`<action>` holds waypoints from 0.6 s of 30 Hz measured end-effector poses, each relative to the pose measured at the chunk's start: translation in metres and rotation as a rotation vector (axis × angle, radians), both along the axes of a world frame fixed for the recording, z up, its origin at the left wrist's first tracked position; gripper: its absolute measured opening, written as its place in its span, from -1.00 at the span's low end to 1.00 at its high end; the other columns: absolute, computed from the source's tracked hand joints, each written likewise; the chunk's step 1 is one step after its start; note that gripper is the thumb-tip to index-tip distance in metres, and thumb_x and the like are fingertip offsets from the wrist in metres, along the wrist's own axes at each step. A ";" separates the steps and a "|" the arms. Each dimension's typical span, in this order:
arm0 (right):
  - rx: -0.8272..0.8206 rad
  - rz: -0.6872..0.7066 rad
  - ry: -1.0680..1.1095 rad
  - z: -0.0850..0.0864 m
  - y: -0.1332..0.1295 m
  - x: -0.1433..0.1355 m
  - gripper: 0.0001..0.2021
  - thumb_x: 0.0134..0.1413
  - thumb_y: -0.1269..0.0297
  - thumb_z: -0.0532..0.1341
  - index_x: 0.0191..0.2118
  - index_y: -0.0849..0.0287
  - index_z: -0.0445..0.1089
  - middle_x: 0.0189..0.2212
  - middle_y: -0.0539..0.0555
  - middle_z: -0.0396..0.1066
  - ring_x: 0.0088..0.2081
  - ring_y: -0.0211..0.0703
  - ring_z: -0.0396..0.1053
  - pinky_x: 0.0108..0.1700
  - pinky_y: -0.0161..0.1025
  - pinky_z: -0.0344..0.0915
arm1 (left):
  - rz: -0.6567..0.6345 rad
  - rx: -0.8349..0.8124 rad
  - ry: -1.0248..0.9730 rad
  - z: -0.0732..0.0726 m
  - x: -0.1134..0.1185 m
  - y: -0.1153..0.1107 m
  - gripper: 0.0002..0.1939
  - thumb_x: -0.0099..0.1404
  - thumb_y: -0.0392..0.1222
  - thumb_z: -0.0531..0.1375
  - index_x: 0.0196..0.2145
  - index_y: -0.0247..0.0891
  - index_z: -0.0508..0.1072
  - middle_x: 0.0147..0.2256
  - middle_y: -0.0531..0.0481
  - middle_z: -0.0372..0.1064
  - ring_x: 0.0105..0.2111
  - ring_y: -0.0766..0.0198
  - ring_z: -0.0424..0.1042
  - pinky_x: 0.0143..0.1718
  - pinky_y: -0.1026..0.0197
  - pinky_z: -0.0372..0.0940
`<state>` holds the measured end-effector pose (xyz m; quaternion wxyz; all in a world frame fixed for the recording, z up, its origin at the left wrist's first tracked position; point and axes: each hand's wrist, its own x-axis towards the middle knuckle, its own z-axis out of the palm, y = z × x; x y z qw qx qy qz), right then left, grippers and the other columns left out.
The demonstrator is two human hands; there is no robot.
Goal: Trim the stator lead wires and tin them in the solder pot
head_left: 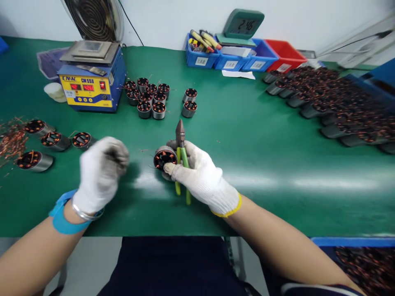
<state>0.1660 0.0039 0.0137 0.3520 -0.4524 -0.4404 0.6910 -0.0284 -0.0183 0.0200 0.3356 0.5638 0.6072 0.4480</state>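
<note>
My right hand (200, 170), in a white glove with a yellow cuff, holds a round motor stator (165, 158) with copper windings between thumb and fingers. Green-handled cutting pliers (182, 154) are held in the same hand, jaws pointing away from me. To the left, my left hand (103, 170), gloved and slightly blurred, hovers over the green table (247, 135) with its fingers curled in; whether anything is between them is hidden. Just beyond it lies a stator (82, 140) on its side, near several others.
Several stators (146, 97) stand mid-table, two more (189, 109) beside them. A blue-yellow soldering pot unit (91, 78) is at the back left, copper wire scraps (12, 139) at the left edge. Blue bins (230, 61), a red bin (284, 53) and a clock (243, 24) line the back. Many stators (336, 102) fill the right.
</note>
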 end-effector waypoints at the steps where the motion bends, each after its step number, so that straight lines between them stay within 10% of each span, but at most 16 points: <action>1: 0.012 0.002 0.008 -0.004 0.000 0.000 -0.50 -0.18 0.23 0.40 -0.07 0.12 0.26 -0.29 0.01 0.42 -0.35 -0.20 0.39 -0.25 -0.15 0.43 | -0.081 -0.040 0.038 -0.002 0.004 0.000 -0.56 0.20 0.26 0.13 -0.54 -0.15 0.27 -0.57 0.06 0.22 -0.56 0.32 0.20 -0.56 0.18 0.16; 3: 0.020 0.005 0.014 -0.009 0.001 -0.001 -0.51 -0.20 0.23 0.41 -0.10 0.13 0.26 -0.31 0.01 0.41 -0.35 -0.21 0.37 -0.25 -0.16 0.42 | -0.173 -0.101 0.095 -0.005 0.011 -0.001 -0.69 0.17 0.05 0.25 -0.55 -0.18 0.32 -0.57 0.08 0.26 -0.56 0.34 0.22 -0.53 0.20 0.20; 8: -0.104 -0.007 0.054 -0.009 -0.002 -0.003 -0.50 -0.16 0.22 0.39 -0.07 0.12 0.24 -0.30 -0.01 0.39 -0.40 -0.25 0.37 -0.27 -0.14 0.43 | 0.195 0.295 -0.121 -0.006 0.007 0.002 -0.76 0.32 -0.10 0.10 -0.50 -0.13 0.23 -0.56 0.13 0.20 -0.59 0.34 0.25 -0.58 0.22 0.18; 14: -0.088 0.067 0.021 -0.006 -0.006 -0.010 -0.56 -0.16 0.30 0.35 -0.10 0.13 0.26 -0.31 -0.01 0.42 -0.35 -0.23 0.39 -0.25 -0.18 0.42 | -0.057 0.169 0.269 -0.015 0.005 0.002 -0.82 0.19 -0.14 0.24 -0.51 -0.18 0.35 -0.53 0.08 0.31 -0.53 0.32 0.27 -0.46 0.16 0.22; 18: -0.113 0.062 0.059 -0.004 -0.007 -0.009 -0.51 -0.19 0.29 0.37 -0.08 0.13 0.26 -0.26 0.01 0.43 -0.36 -0.24 0.38 -0.28 -0.19 0.41 | 0.297 0.346 0.115 -0.003 -0.002 0.000 -0.71 0.33 -0.13 0.12 -0.56 -0.18 0.28 -0.55 0.14 0.27 -0.54 0.37 0.28 -0.45 0.18 0.24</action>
